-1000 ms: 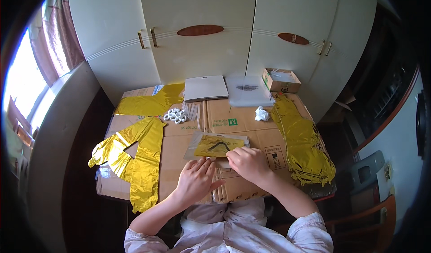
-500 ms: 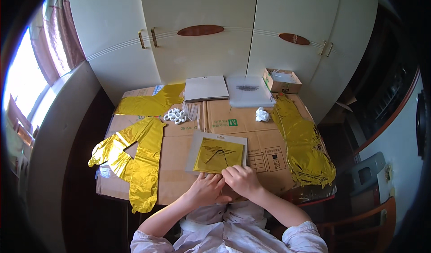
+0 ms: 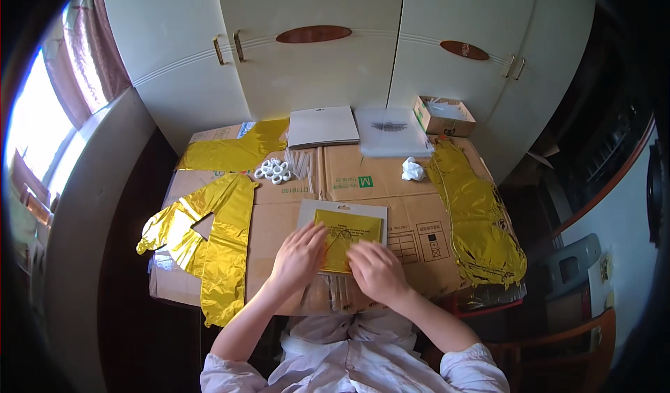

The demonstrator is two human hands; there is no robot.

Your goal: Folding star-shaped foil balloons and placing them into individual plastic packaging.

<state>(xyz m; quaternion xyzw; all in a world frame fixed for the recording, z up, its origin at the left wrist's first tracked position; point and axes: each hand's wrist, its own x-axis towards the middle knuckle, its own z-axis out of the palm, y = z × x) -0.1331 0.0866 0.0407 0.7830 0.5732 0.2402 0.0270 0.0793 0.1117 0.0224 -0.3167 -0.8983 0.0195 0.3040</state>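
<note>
Forearms angled inward, left fingers extended, right fingers bent

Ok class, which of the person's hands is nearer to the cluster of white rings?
Left. The left hand is below the white rings in the picture, slightly right of them; the right hand is farther off, below and well to the right.

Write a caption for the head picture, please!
Left hand and right hand over folded gold foil on a pale card.

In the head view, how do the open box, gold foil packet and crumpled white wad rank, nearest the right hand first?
1. Gold foil packet: just left of the right hand.
2. Crumpled white wad: ahead, slightly right.
3. Open box: back right.
</note>
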